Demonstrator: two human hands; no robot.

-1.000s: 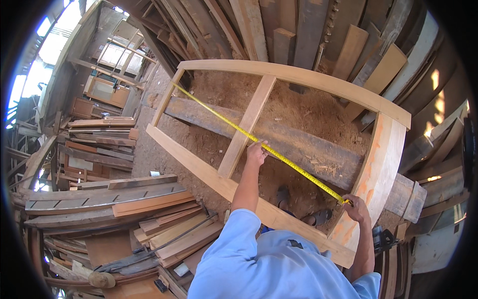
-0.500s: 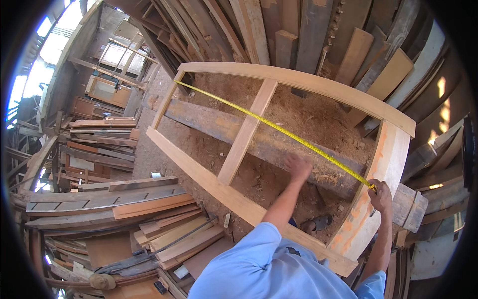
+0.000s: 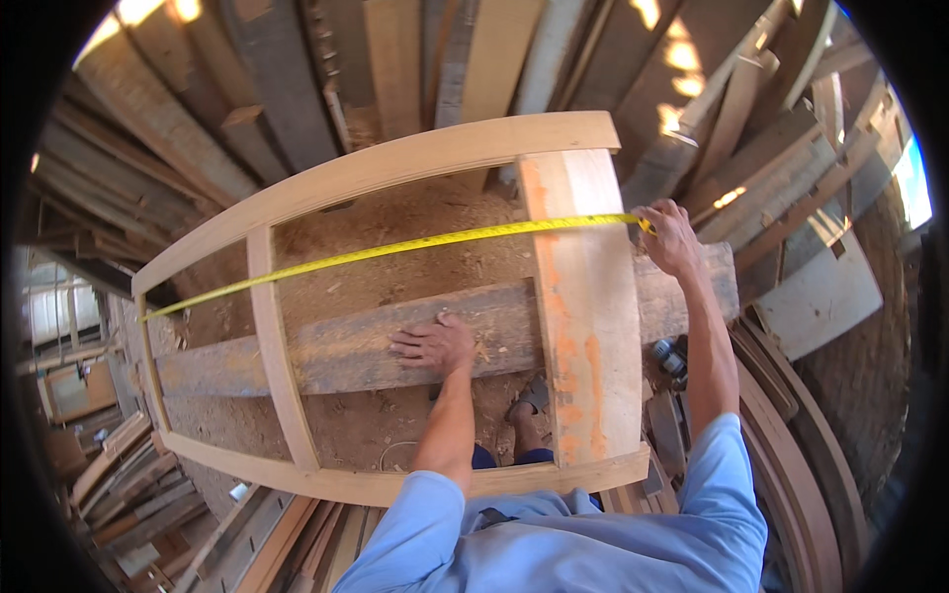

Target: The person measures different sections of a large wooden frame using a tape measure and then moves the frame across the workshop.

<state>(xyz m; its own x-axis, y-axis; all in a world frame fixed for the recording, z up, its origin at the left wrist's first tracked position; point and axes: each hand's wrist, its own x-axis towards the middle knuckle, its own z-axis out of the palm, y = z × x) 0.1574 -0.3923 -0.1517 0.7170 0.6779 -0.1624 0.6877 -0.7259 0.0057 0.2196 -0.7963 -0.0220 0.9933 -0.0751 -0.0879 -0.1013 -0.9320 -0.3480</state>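
Observation:
A pale wooden frame [image 3: 445, 150], like a door frame with a middle crosspiece [image 3: 278, 346] and a wide end board [image 3: 593, 316] patched with orange, lies before me. Lengthwise across it stretches the yellow blade of a tape measure [image 3: 405, 246], from the narrow far-left end to just past the wide board. My right hand [image 3: 672, 237] is closed round the tape measure at that right end; its fingers mostly hide the case. Over the rough old beam [image 3: 336, 351] beneath the frame, my left hand [image 3: 435, 341] is spread with nothing in it; whether it touches the beam I cannot tell.
Many upright planks [image 3: 395, 69] lean behind the frame. A dark power tool [image 3: 671, 359] sits below my right forearm, near curved stacked boards [image 3: 791, 445]. More timber [image 3: 129, 474] is piled at lower left. Sawdust covers the ground [image 3: 425, 212]; my sandalled foot [image 3: 526, 405] stands inside the frame.
My view has turned toward the right end, so the frame appears rotated and further left. The right hand still grips the tape measure; the left hand, blurred before, now shows spread over the beam.

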